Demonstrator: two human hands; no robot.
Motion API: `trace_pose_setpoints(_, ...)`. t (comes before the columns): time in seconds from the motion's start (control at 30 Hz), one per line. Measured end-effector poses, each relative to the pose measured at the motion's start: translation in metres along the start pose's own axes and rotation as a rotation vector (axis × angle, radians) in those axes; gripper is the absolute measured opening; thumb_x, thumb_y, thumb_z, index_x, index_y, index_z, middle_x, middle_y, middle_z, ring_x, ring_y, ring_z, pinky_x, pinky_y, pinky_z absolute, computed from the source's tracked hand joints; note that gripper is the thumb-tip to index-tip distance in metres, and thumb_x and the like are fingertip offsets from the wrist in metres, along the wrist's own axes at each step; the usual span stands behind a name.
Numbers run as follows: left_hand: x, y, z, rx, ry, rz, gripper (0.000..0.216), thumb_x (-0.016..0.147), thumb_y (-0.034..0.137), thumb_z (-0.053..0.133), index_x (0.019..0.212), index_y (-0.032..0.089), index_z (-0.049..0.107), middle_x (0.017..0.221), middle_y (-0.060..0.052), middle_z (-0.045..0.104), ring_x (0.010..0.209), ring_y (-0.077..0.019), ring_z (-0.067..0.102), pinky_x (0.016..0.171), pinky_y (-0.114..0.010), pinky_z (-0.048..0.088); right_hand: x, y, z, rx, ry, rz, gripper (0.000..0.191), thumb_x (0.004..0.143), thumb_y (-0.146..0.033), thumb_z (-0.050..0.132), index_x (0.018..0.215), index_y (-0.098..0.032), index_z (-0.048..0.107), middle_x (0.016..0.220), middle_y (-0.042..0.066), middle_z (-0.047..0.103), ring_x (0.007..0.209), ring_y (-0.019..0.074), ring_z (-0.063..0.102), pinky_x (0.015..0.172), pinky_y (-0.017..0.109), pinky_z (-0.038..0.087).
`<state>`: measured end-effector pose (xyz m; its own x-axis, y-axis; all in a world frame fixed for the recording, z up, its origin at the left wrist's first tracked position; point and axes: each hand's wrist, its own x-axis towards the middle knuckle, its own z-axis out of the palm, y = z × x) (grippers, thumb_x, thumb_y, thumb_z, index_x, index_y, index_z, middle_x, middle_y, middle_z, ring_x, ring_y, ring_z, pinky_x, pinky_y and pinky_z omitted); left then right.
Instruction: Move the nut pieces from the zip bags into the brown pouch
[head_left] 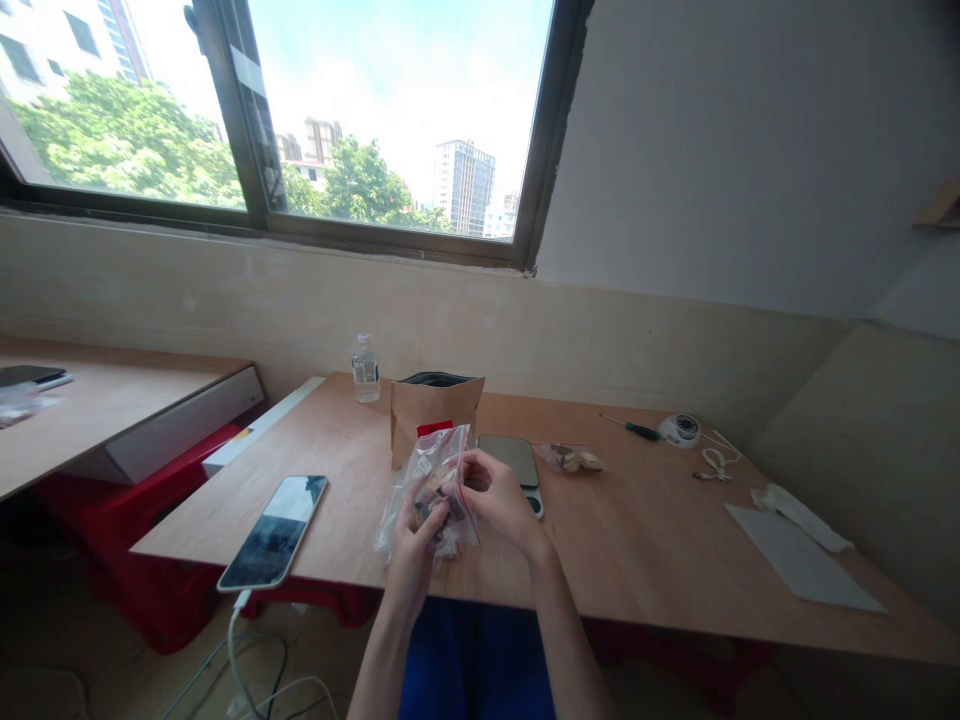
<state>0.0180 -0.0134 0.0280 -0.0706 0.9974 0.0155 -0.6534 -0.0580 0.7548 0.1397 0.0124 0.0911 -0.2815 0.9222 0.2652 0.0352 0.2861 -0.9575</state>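
Note:
A clear zip bag (424,480) with a red strip along its edge holds brownish pieces that I cannot identify. My left hand (424,528) grips it low down, thumb across the front. At its right side my right hand (491,492) has its fingers closed on the bag's edge. Just behind the bag stands an open brown paper pouch (437,405) with a dark lining. A small scale (511,462) lies beyond my right hand, partly covered by it. Right of the scale rests another zip bag (574,459) with similar pieces.
A phone (276,530) with a cable overhangs the table's (630,530) front left edge. A bottle (366,370) stands at the back. To the right are a screwdriver (634,428), a dome camera (681,430), a white sheet (799,555) and a white cloth-like item (801,518).

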Motion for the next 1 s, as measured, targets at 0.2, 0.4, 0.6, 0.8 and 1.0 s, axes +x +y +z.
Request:
trace_pose_setpoints(0.2,0.000,0.000,-0.001,-0.058,0.004,-0.008,0.066,0.068,0.019,0.072,0.129,0.022,0.046,0.106,-0.008,0.068,0.095,-0.0202,0.065,0.080,-0.027,0.051,0.003,0.003,-0.002,-0.007,0.116,-0.032,0.029,0.067,-0.033,0.072,0.090,-0.018,0.062,0.086,0.002,0.065,0.077,0.0153,0.061,0.071,0.026,0.049)
trace_pose_setpoints(0.4,0.002,0.000,-0.003,-0.138,-0.009,-0.041,0.052,0.071,0.017,0.068,0.121,0.019,0.055,0.104,-0.008,0.069,0.095,-0.0194,0.065,0.079,-0.025,0.052,0.006,0.000,-0.001,0.031,0.176,-0.055,0.025,0.073,-0.040,0.068,0.084,-0.018,0.064,0.085,0.004,0.067,0.078,0.0172,0.063,0.069,0.028,0.051)
trace_pose_setpoints(0.6,0.005,0.004,-0.005,-0.199,0.109,-0.064,0.040,0.070,0.015,0.067,0.110,0.017,0.062,0.102,-0.007,0.070,0.088,-0.0172,0.067,0.076,-0.023,0.053,0.009,0.008,0.000,0.129,0.304,-0.107,0.028,0.071,-0.043,0.070,0.082,-0.018,0.064,0.081,0.004,0.068,0.076,0.0171,0.064,0.071,0.029,0.051)
trace_pose_setpoints(0.8,0.007,0.014,-0.015,-0.238,0.182,-0.030,0.045,0.070,0.011,0.064,0.114,0.020,0.061,0.104,-0.004,0.070,0.090,-0.0156,0.066,0.075,-0.022,0.053,0.041,-0.002,-0.012,0.191,0.525,-0.146,0.046,0.068,-0.059,0.064,0.081,-0.015,0.060,0.075,0.004,0.066,0.058,0.0149,0.061,0.059,0.029,0.050)
trace_pose_setpoints(1.0,0.008,0.024,-0.018,-0.235,0.244,-0.014,0.048,0.071,0.011,0.063,0.118,0.020,0.059,0.107,-0.004,0.069,0.091,-0.0150,0.066,0.076,-0.021,0.053,0.113,-0.025,-0.021,-0.055,0.625,-0.326,0.048,0.075,-0.061,0.055,0.087,-0.014,0.060,0.077,0.005,0.066,0.067,0.0153,0.061,0.065,0.027,0.048)
